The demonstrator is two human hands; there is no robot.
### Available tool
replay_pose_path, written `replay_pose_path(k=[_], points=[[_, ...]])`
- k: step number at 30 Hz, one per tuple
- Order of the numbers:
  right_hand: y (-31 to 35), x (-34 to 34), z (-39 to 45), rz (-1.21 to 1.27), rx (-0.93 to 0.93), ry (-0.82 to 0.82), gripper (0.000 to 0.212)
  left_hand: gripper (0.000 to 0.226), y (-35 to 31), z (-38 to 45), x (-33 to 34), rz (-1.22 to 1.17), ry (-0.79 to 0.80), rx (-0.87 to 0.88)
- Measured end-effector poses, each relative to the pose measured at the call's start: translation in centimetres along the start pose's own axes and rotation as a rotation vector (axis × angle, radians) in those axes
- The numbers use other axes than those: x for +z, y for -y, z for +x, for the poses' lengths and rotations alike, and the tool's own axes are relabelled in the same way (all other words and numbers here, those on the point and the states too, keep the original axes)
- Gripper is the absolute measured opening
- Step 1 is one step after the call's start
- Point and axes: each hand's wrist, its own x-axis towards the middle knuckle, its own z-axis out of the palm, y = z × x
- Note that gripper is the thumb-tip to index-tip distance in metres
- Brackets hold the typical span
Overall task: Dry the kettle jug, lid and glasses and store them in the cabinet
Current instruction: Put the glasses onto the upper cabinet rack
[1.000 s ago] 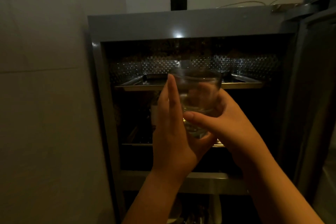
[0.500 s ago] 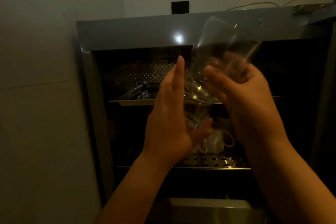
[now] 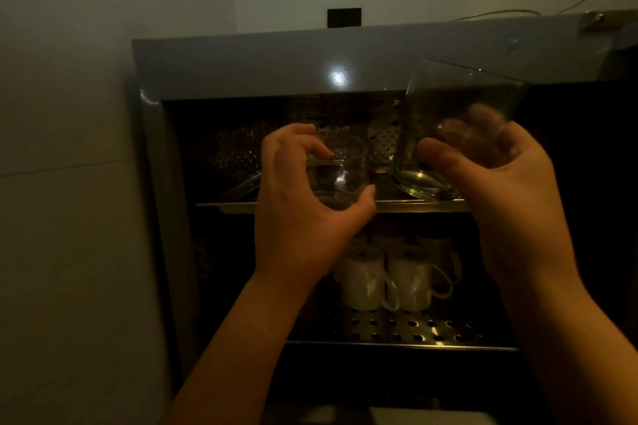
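I stand in front of an open grey metal cabinet (image 3: pixel 310 59) in dim light. My left hand (image 3: pixel 297 214) grips a small clear glass (image 3: pixel 336 172) upright, just in front of the upper shelf tray (image 3: pixel 397 206). My right hand (image 3: pixel 507 190) holds a second, taller clear glass (image 3: pixel 452 121) tilted to the right, its thick base low and left, its rim up at the cabinet's top edge. The two glasses are apart by a small gap. No kettle jug or lid is in view.
Several white mugs (image 3: pixel 386 279) stand on the perforated lower shelf (image 3: pixel 414 331). A pale wall (image 3: pixel 69 183) lies close on the left. A black wall socket (image 3: pixel 344 17) and a thin cable (image 3: pixel 500 13) sit above the cabinet. A hinge (image 3: pixel 595 21) shows at top right.
The two stacked glasses have been pulled apart: my right hand carried the taller glass up and right, while my left hand closed around the smaller one near the upper shelf.
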Motion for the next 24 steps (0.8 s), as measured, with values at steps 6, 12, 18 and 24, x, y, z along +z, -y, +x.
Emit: replay_pose_path(k=[6, 12, 18, 24], points=[[-1.5, -0.2, 0.4, -0.064, 0.002, -0.019, 0.072, 0.048, 0.7, 0.9, 1.2, 0.023, -0.044, -0.017], [-2.8, -0.4, 0.7, -0.158, 0.016, -0.012, 0.061, 0.048, 1.8, 1.2, 2.4, 0.045, -0.058, -0.035], [-4.1, -0.7, 1.3, -0.201, 0.022, -0.032, 0.064, 0.048, 2.6, 1.7, 3.0, 0.054, -0.052, -0.033], [-4.6, -0.3, 1.9, -0.253, -0.002, -0.018, 0.045, 0.053, 3.0, 2.3, 3.5, 0.091, -0.020, -0.065]])
